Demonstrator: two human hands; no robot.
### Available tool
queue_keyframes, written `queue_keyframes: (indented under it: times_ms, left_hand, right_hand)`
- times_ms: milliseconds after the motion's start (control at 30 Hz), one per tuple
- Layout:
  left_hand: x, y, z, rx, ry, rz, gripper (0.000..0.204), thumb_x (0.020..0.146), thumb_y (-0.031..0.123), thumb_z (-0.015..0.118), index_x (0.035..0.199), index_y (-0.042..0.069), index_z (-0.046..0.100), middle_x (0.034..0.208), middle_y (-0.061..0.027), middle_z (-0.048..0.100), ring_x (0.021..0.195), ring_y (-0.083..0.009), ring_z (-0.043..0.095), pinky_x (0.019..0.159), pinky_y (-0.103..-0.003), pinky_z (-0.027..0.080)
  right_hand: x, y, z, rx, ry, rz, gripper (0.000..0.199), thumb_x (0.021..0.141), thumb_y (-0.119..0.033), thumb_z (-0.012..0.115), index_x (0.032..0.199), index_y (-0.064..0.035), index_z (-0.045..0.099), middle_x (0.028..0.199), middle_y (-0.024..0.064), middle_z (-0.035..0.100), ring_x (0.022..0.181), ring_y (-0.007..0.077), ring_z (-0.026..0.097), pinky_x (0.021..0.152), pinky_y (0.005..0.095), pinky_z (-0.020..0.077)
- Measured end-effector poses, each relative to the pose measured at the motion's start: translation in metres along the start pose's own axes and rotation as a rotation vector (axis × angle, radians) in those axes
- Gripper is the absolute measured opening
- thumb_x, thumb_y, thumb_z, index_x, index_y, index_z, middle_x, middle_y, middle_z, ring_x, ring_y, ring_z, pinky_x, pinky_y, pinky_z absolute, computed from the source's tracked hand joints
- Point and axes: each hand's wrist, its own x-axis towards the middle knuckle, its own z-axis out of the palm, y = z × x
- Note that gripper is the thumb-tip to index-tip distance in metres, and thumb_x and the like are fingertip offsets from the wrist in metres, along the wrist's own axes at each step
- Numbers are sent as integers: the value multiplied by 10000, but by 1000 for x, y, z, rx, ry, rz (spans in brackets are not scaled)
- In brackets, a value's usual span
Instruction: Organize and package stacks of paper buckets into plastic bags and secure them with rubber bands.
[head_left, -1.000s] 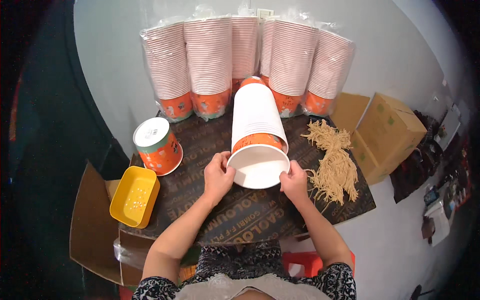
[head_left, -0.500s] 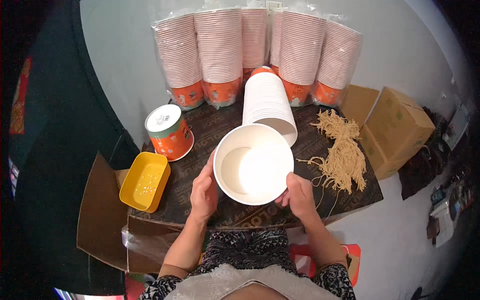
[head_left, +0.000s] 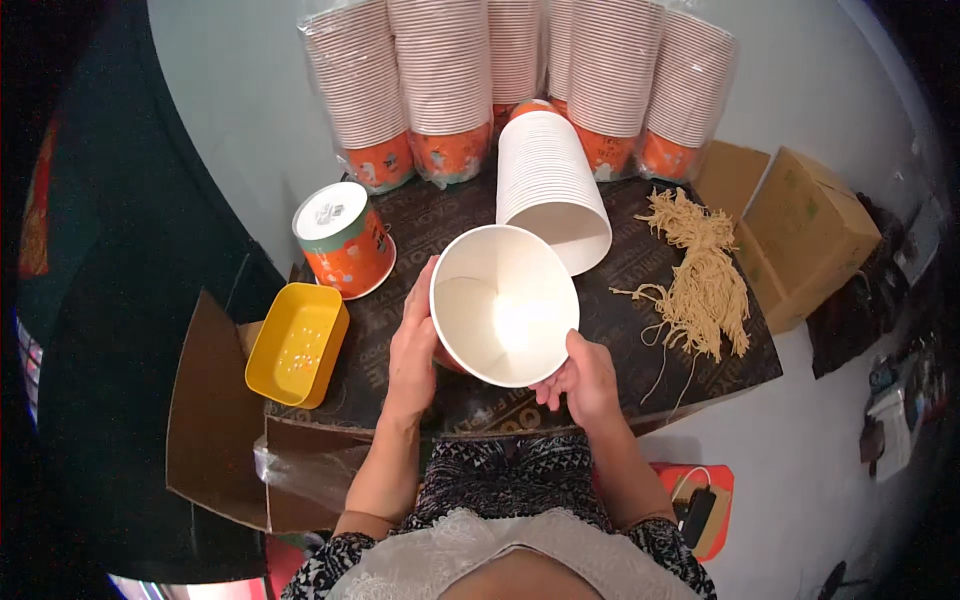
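Note:
Both hands hold a large paper bucket (head_left: 470,290), its bare white inside facing me and a bright patch of light on it. My left hand (head_left: 408,355) wraps round its left side, fingers mostly behind the wall. At the lower right of the rim, my right hand (head_left: 586,380) has its thumb on the edge and its fingers curled beneath. Just beyond lies a nested stack of white-rimmed paper buckets (head_left: 548,165), on its side with the open end toward me. To the left, an orange and green paper bucket (head_left: 345,245) stands upside down.
Plastic-wrapped stacks of buckets (head_left: 440,70) line the back wall. A yellow tray (head_left: 262,365) holding small pale bits sits at the left edge of the dark printed tabletop (head_left: 500,415). Bundled tan strings (head_left: 705,290) lie at right, beside a cardboard box (head_left: 810,235).
The held bucket has tilted, so more of its inner wall shows and its base shows less. Both hands still grip it. The whole view has shifted slightly.

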Motion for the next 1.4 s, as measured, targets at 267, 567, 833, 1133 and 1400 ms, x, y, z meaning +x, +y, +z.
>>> queue_keyframes:
  times_ms: [267,567,833,1133,1400]
  left_hand:
    - [-13,28,3,777,-132,441,713,784,208,648,1426,30,396,1440,-215,393,1319,-408,372,1103,-503,242]
    - [-20,28,17,1001,-179,405,710,721,224,774,1337,39,472,1474,-227,373,1398,-395,308,1121,-604,118]
    - [-26,25,21,1002,-158,389,706,711,217,783,1330,52,485,1457,-217,396,1377,-386,342,1116,-618,115]
    - [-25,25,23,991,-150,408,691,692,190,792,1298,33,500,1443,-230,393,1375,-393,331,1107,-619,127]
    - [-30,18,25,706,-68,505,275,680,16,755,861,115,574,1047,-97,544,1247,-418,410,1105,-633,153]
  right_hand:
    - [17,23,-18,-840,116,-10,432,965,-327,422,814,16,636,696,243,637,554,376,621,513,453,501]
    - [-3,4,1,-1175,164,-299,223,947,-212,518,931,-17,624,802,226,647,790,382,650,698,437,512]
    - [-14,-8,10,-364,19,-394,171,990,-94,446,1011,-30,603,907,32,619,849,89,569,741,260,462]
    - [-15,3,23,9,-219,-241,239,1000,-157,484,1154,23,513,1058,41,590,971,88,533,874,253,437]
    - [-17,8,31,104,-185,-270,230,983,-134,518,1150,24,520,1097,61,594,989,104,555,903,264,446]
